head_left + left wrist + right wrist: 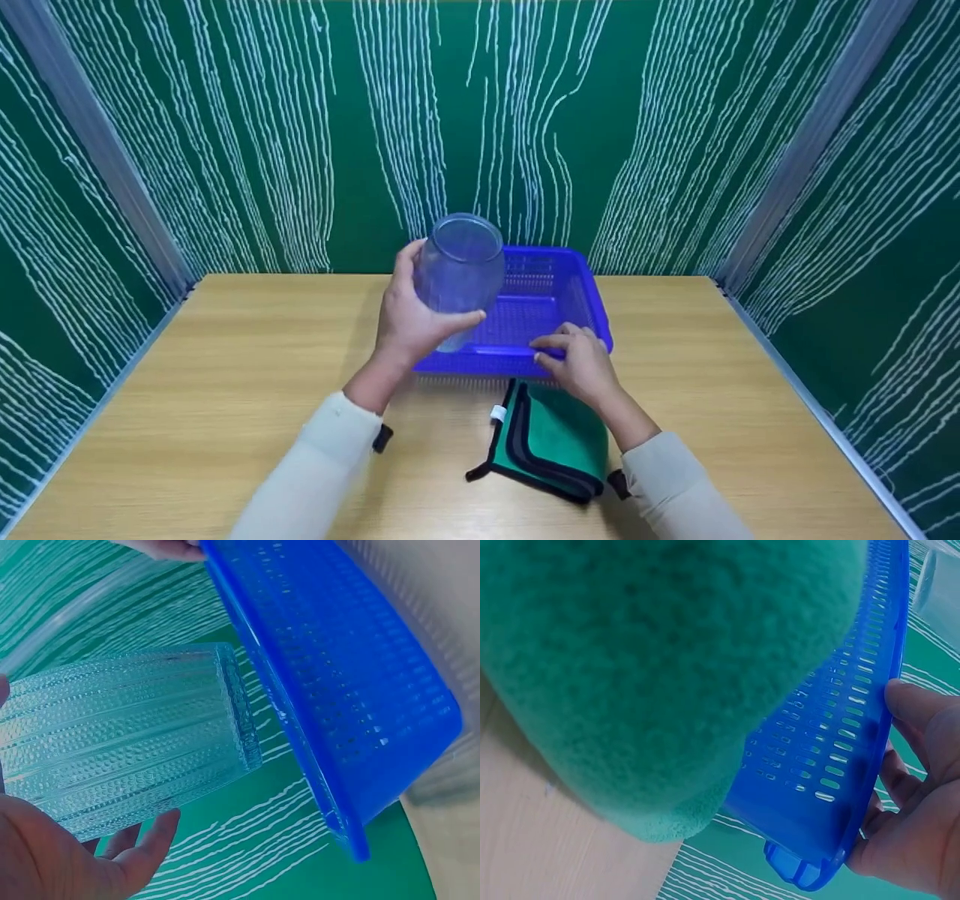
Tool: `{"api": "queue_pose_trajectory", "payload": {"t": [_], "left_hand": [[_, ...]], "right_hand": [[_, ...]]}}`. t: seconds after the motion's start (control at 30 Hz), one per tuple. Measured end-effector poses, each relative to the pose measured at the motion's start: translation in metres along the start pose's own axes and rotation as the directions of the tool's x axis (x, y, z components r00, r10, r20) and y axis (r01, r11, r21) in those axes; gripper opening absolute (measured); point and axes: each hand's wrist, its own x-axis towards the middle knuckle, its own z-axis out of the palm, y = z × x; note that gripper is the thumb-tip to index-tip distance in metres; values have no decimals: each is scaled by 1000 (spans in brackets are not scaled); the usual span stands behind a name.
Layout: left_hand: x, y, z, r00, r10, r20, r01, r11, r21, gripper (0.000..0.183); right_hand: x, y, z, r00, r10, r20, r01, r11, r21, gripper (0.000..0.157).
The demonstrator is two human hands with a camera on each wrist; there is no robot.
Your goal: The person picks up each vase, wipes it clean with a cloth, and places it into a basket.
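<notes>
My left hand (411, 315) grips a clear glass jar (461, 281), thumb across its near side and fingers round the left. The jar's open mouth faces up toward the head camera. Its bumpy, ribbed wall (127, 735) and thick base show in the left wrist view, beside the rim of a blue plastic basket (330, 675). From the head, the jar overlaps the basket's left part. My right hand (581, 364) pinches the basket's near rim (889, 720) toward its right corner, thumb outside and fingers over the inner side.
A folded green towel (566, 435) with black edging, a hanging loop and a white tag lies in front of the basket, below my right hand. The wooden table (247, 405) is bounded by green walls (495, 135) with white wavy lines.
</notes>
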Motion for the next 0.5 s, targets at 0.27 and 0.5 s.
{"api": "queue_pose_trajectory", "payload": {"t": [0.27, 0.5], "left_hand": [[28, -16, 25, 1000, 11, 24, -13, 996, 86, 104], [36, -42, 47, 998, -20, 54, 15, 995, 95, 103]], "right_hand": [[1, -1, 0, 999, 40, 29, -41, 999, 24, 16], [0, -2, 0, 997, 70, 38, -71, 997, 19, 16]]}}
